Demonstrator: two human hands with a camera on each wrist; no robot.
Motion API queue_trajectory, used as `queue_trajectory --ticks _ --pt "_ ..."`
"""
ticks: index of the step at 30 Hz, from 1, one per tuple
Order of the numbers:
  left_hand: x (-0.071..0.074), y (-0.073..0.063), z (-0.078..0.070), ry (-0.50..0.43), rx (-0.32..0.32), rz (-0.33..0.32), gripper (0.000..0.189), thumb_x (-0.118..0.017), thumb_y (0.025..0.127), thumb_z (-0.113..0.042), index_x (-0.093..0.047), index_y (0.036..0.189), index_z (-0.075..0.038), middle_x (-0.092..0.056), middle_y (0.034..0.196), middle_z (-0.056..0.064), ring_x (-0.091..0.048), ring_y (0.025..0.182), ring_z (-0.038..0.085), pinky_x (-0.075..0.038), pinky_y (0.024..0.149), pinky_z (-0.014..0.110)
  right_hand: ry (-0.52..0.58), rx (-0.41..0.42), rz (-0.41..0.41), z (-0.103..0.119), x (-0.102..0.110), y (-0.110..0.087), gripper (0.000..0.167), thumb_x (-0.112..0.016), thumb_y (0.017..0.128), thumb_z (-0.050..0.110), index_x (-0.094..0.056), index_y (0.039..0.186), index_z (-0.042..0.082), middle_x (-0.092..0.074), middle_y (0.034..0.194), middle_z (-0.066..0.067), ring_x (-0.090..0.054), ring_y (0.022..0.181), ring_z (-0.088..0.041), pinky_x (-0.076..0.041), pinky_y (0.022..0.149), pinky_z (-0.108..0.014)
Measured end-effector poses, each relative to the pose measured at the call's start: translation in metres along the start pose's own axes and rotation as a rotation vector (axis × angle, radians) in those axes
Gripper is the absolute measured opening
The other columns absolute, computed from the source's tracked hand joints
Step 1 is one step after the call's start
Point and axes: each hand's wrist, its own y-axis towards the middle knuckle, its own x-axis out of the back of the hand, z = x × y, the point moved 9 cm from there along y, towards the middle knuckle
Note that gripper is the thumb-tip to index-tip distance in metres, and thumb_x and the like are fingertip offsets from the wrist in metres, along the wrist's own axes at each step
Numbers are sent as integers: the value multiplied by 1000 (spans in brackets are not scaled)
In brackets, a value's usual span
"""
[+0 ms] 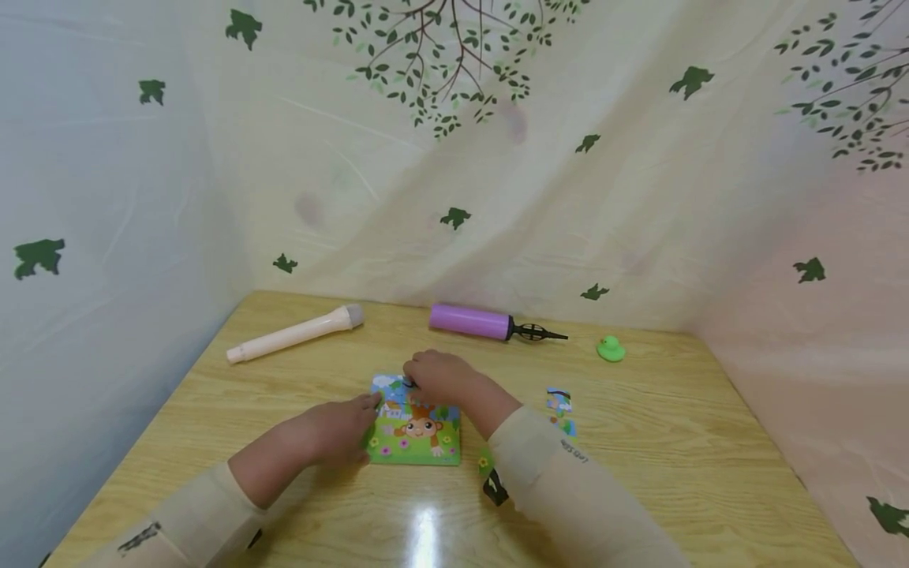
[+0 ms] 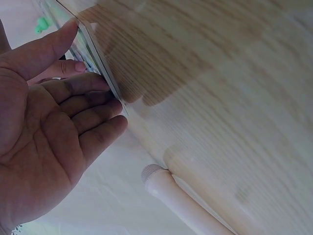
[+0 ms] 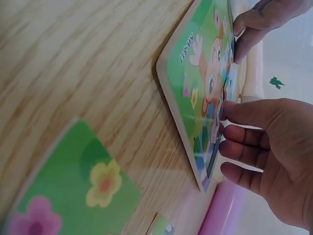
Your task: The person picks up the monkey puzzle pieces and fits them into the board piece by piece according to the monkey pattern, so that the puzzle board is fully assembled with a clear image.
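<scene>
A flat jigsaw puzzle board [image 1: 415, 454] with a cartoon monkey lies on the wooden table. My left hand [image 1: 341, 430] rests along its left edge; in the left wrist view, the thumb and extended fingertips [image 2: 117, 125] meet the rim. Over the upper part of the board is my right hand [image 1: 443, 377], its thumb and loosely bent fingers [image 3: 239, 171] touching the picture side. No piece shows between those fingertips, and part of the picture is hidden beneath them. A dark gap runs along the puzzle near the right thumb.
Loose puzzle pieces lie right of the board, one blue [image 1: 559, 399] and one green with flowers [image 3: 105, 183]. Behind stand out a pale microphone-shaped stick [image 1: 294, 335], a purple hand pump [image 1: 469, 321] and a green toy duck [image 1: 611, 349]. A patterned cloth [image 1: 497, 237] encloses the table.
</scene>
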Motion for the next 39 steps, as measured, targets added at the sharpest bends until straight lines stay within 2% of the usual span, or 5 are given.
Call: queue_trajectory --ticks 7,17,29,34,39 --pt "0 1 1 -4 -2 -10 71 -75 87 -27 -45 142 6 -32 157 21 -41 139 39 -40 111 51 -5 -2 -6 3 2 -1 16 -67 93 34 -63 100 20 -57 95 6 -53 86 -12 -49 76 -27" --pt "0 1 1 -5 4 -7 72 -76 86 -28 -45 142 6 -32 157 21 -40 140 38 -40 111 50 0 36 -3 6 0 -4 18 -61 97 33 -56 86 20 -49 86 4 -44 78 -13 -39 68 -27" --pt "0 0 0 -10 4 -8 71 -76 86 -27 -46 142 6 -32 157 21 -41 139 38 -41 111 51 -9 16 -20 7 -1 -8 15 -58 99 34 -62 98 19 -52 93 4 -47 83 -14 -44 71 -27" --pt "0 1 1 0 11 1 71 -76 86 -27 -46 142 6 -32 157 20 -42 138 38 -41 110 51 53 20 -30 5 0 -13 24 -57 100 33 -68 112 17 -59 104 2 -54 94 -13 -51 84 -28" --pt "0 1 1 -2 13 -5 72 -77 85 -27 -46 142 6 -32 157 21 -41 138 39 -41 111 51 129 50 -55 -2 6 -20 25 -57 100 28 -68 118 15 -63 112 2 -59 105 -15 -51 95 -31"
